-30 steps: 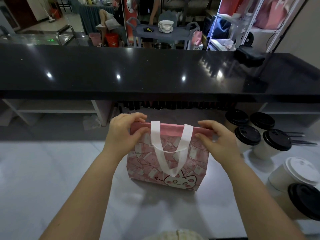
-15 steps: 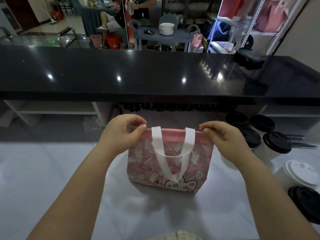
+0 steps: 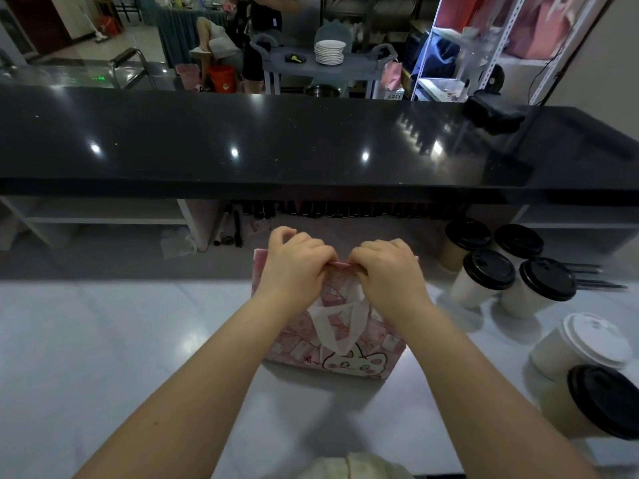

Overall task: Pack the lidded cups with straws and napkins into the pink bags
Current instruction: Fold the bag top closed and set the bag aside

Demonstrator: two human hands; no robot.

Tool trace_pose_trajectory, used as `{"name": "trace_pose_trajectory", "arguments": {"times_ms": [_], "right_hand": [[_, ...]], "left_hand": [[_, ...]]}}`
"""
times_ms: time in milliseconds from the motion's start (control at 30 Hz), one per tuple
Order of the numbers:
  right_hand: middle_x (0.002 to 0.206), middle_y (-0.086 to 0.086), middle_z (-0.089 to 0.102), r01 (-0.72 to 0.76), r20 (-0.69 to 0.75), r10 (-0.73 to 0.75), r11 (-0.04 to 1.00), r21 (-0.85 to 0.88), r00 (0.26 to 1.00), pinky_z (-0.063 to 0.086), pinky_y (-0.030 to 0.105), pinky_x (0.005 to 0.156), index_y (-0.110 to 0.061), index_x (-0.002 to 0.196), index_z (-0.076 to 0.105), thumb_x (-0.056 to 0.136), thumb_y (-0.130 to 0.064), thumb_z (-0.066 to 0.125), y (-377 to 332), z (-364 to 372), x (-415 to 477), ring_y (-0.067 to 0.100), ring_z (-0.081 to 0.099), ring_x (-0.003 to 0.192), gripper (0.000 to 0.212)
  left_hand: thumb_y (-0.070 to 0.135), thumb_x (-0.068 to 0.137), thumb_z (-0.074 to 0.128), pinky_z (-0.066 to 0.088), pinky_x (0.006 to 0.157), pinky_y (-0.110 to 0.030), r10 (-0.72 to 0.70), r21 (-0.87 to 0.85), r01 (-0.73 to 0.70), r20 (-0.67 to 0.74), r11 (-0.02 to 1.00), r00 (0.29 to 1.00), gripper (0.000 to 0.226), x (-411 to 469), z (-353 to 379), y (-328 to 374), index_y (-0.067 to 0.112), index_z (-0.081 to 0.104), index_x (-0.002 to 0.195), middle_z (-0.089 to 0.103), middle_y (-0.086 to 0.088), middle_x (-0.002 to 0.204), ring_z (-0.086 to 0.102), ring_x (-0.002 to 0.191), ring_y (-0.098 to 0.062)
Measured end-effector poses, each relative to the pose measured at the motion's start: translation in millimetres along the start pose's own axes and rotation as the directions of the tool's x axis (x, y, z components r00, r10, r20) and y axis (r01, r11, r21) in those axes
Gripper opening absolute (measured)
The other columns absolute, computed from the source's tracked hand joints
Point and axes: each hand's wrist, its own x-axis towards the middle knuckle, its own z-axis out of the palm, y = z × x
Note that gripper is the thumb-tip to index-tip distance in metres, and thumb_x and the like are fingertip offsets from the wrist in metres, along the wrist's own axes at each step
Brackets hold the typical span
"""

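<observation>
My left hand [image 3: 296, 268] and right hand [image 3: 388, 273], fingers curled, pinched the top rim of the pink bag [image 3: 363, 361]; lidded cups [image 3: 488, 279] stood at its three o'clock.

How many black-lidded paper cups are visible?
5 black-lidded paper cups: four right of the pink printed bag (back-left, back-right, front-left, front-right), one at the right edge, cropped. More may be off-frame.

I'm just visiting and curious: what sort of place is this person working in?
Probably a café or takeaway drinks shop. Paper cups with black lids stand below the raised black service counter, a stack of white plates sits on a cart behind it, and a pink bag stands on the worktop.
</observation>
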Motion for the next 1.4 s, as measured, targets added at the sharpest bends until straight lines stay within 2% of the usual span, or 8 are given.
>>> {"name": "trace_pose_trajectory", "arguments": {"times_ms": [233,467,700,900,1033,1133,1233,1400], "right_hand": [[0.098,-0.007,0.071,-0.167,0.056,0.161,0.978,0.123,0.985,0.043,0.043,0.09,-0.02,0.1,0.072,0.089,-0.018,0.064,25,-18,-10,0.018,0.062,0.096,0.014],[0.079,-0.001,0.072,-0.086,-0.076,0.097,0.987,0.135,0.992,0.047,0.044,0.078,-0.01,0.082,0.074,0.083,-0.002,0.067,19,-8,-10,0.024,0.066,0.078,0.011],[0.111,-0.026,0.057,-0.078,-0.112,0.133,0.913,0.4,0.985,0.039,0.016,0.095,-0.023,0.12,0.065,0.087,-0.008,0.068,47,-1,-41,0.002,0.051,0.108,0.037],[0.091,-0.023,0.065,-0.211,-0.165,0.327,0.848,0.487,0.93,0.044,0.005,0.076,-0.03,0.092,0.068,0.085,0.009,0.055,51,5,-51,-0.004,0.059,0.091,0.042],[0.085,-0.021,0.063,-0.233,-0.257,0.392,0.843,0.484,0.884,0.048,0.013,0.072,-0.023,0.088,0.071,0.081,0.012,0.052,46,11,-46,0.002,0.061,0.084,0.041],[0.088,-0.012,0.066,-0.183,-0.369,0.363,0.879,0.441,0.856,0.053,0.026,0.076,-0.011,0.093,0.074,0.082,0.012,0.056,41,12,-46,0.015,0.065,0.085,0.031],[0.089,-0.001,0.072,-0.068,-0.547,0.232,0.951,0.302,0.804,0.049,0.019,0.079,-0.005,0.092,0.075,0.079,0.012,0.061,36,10,-47,0.016,0.066,0.084,0.025],[0.069,0.008,0.064,0.058,-0.599,0.024,0.991,0.117,0.801,0.046,0.031,0.06,0.002,0.081,0.072,0.077,0.01,0.07,16,27,-54,0.026,0.058,0.063,0.009]], "left_hand": [[0.056,0.083,0.064,0.031,0.098,-0.04,-0.049,-0.072,0.051,0.018,0.996,0.999,0.03,-10,-20,-36,0.032,0.073,0.097,0.069,0.015,0.092,0.059,0.095,-0.013],[0.03,0.083,0.077,0.037,0.093,-0.044,-0.076,-0.049,0.071,-0.102,0.996,0.992,0.009,-17,-10,-35,0.021,0.073,0.082,0.071,0.01,0.08,0.064,0.083,-0.019],[0.031,0.086,0.068,0.043,0.092,-0.053,-0.122,-0.18,0.105,-0.086,0.978,0.989,0.024,-34,-17,-59,0.019,0.074,0.105,0.072,0.009,0.096,0.065,0.095,-0.02],[0.004,0.082,0.075,0.048,0.084,-0.053,-0.144,-0.211,0.119,-0.109,0.97,0.984,0.014,-39,-15,-62,0.013,0.076,0.093,0.072,0.005,0.086,0.065,0.085,-0.02],[0.003,0.078,0.076,0.047,0.082,-0.055,-0.196,-0.174,0.163,-0.197,0.971,0.961,0.012,-32,-9,-59,0.012,0.076,0.085,0.072,0.002,0.079,0.065,0.082,-0.024],[0.008,0.082,0.076,0.046,0.084,-0.056,-0.206,-0.18,0.162,-0.266,0.97,0.942,0.009,-17,-7,-57,0.014,0.077,0.088,0.074,0.002,0.084,0.066,0.088,-0.025],[0.017,0.086,0.073,0.042,0.094,-0.052,-0.261,-0.226,0.199,-0.288,0.954,0.921,0.014,6,-6,-53,0.019,0.077,0.099,0.073,0.003,0.105,0.061,0.104,-0.025],[0.016,0.089,0.065,0.046,0.1,-0.035,-0.438,-0.473,0.292,-0.234,0.831,0.868,0.032,4,-1,-47,0.023,0.065,0.12,0.061,0.017,0.117,0.054,0.114,-0.011]]}}
